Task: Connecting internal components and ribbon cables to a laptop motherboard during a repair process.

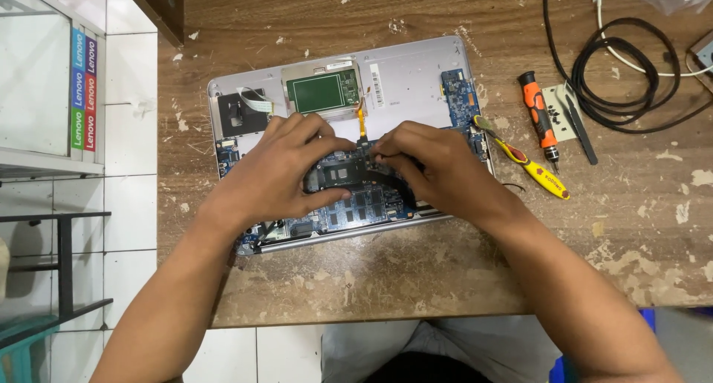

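An opened silver laptop base (416, 71) lies on a worn wooden table (416, 272). Its blue mainboard (356, 208) sits along the near edge, and a green touchpad board (321, 93) lies further back. My left hand (286, 171) rests on the mainboard, fingers curled around a dark part at its middle. My right hand (431, 168) is beside it, fingertips pinching something small at the top of the same dark part (338, 177). What the fingers pinch is hidden.
To the right of the laptop lie a yellow-handled screwdriver (531, 168), an orange and black screwdriver (538, 116), black tweezers (579, 127) and a coiled black cable (631, 71). A white cable (616, 53) runs at the far right. A tiled floor is at the left.
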